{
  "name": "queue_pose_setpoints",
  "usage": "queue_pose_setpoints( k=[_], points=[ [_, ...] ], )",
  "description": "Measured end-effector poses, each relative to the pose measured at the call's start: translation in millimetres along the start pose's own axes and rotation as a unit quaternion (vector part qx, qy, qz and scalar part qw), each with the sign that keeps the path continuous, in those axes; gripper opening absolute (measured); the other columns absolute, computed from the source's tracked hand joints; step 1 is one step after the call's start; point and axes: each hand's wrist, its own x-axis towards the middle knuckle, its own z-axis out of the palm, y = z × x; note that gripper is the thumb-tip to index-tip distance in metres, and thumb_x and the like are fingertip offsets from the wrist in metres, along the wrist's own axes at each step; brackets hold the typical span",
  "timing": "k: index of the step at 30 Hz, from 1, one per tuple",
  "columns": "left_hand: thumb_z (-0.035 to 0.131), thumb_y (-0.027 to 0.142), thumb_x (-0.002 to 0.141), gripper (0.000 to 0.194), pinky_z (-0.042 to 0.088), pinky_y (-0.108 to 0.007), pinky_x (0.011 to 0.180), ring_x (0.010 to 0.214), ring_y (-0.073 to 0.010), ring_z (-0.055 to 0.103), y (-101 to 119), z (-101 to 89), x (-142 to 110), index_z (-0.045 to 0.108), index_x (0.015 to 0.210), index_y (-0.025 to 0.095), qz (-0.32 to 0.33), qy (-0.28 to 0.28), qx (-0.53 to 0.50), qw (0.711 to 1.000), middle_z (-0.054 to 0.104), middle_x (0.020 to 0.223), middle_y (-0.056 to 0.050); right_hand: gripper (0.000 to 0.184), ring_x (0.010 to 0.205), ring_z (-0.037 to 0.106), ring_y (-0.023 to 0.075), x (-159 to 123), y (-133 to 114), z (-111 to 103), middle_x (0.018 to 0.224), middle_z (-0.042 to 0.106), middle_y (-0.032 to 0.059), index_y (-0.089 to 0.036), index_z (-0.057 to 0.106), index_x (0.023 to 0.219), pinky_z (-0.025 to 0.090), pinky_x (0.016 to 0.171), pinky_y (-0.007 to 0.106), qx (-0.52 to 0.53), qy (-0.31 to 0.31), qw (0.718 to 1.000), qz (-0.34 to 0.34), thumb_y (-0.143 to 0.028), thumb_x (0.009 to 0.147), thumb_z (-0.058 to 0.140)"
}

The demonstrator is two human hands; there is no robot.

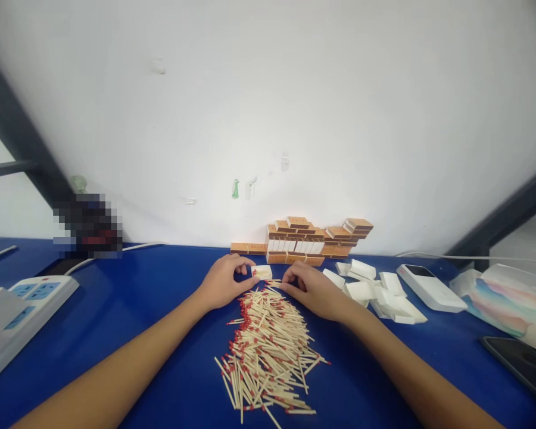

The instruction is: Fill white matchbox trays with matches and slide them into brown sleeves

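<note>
A heap of red-tipped matches (268, 345) lies on the blue table (152, 310) in front of me. Just beyond the heap, my left hand (226, 281) pinches a small white matchbox tray (262, 272) that holds a few matches. My right hand (310, 287) rests with curled fingers at the far edge of the heap, fingertips on some matches beside the tray. Several empty white trays (375, 290) lie to the right of my right hand. Orange matchboxes (308, 240) are stacked against the white wall behind.
A white power strip (13, 313) sits at the left edge with cables behind it. On the right lie a white flat device (430, 287), a pastel tissue pack (511, 298) and a dark phone (520, 360). Dark metal struts lean at both sides.
</note>
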Motion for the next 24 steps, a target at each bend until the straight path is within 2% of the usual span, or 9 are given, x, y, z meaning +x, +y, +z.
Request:
queue_pose_setpoints(
  k=[3, 9, 15, 24],
  points=[
    [0.075, 0.044, 0.087, 0.03, 0.047, -0.034, 0.078, 0.082, -0.0203, 0.062, 0.4, -0.1, -0.2, 0.076, 0.107, 0.022, 0.004, 0.0, -0.005, 1.0, 0.069, 0.088, -0.003, 0.02, 0.081, 0.058, 0.0179, -0.9, -1.5, 0.7, 0.095, 0.063, 0.003, -0.023, 0.062, 0.096, 0.045, 0.073, 0.032, -0.011, 0.004, 1.0, -0.009, -0.043, 0.098, 0.063],
    [0.076, 0.043, 0.087, 0.029, 0.047, -0.035, 0.078, 0.081, -0.0205, 0.063, 1.4, -0.6, -0.4, 0.076, 0.106, 0.022, -0.002, 0.0, -0.006, 1.0, 0.069, 0.087, -0.003, 0.013, 0.08, 0.06, 0.0187, -1.1, -5.3, -1.7, 0.093, 0.062, 0.0039, -0.022, 0.06, 0.091, 0.047, 0.073, 0.033, -0.041, -0.017, 0.999, -0.012, -0.031, 0.101, 0.059],
    [0.076, 0.042, 0.087, 0.029, 0.047, -0.034, 0.078, 0.081, -0.0202, 0.063, 1.4, -0.8, -0.2, 0.076, 0.107, 0.022, 0.001, 0.001, -0.006, 1.0, 0.068, 0.086, -0.002, 0.014, 0.085, 0.064, 0.0207, -1.8, -10.3, -0.6, 0.099, 0.063, 0.0062, -0.023, 0.059, 0.089, 0.049, 0.077, 0.034, -0.096, -0.02, 0.995, -0.013, -0.028, 0.102, 0.056],
    [0.077, 0.04, 0.086, 0.027, 0.047, -0.034, 0.078, 0.081, -0.0202, 0.063, 1.8, -0.3, 0.1, 0.076, 0.106, 0.022, -0.006, 0.001, -0.008, 1.0, 0.068, 0.086, -0.002, 0.012, 0.085, 0.065, 0.0205, -0.2, 1.9, -7.9, 0.1, 0.063, 0.0058, -0.023, 0.057, 0.091, 0.049, 0.077, 0.035, -0.099, -0.039, 0.994, -0.027, -0.025, 0.103, 0.056]
  ],
)
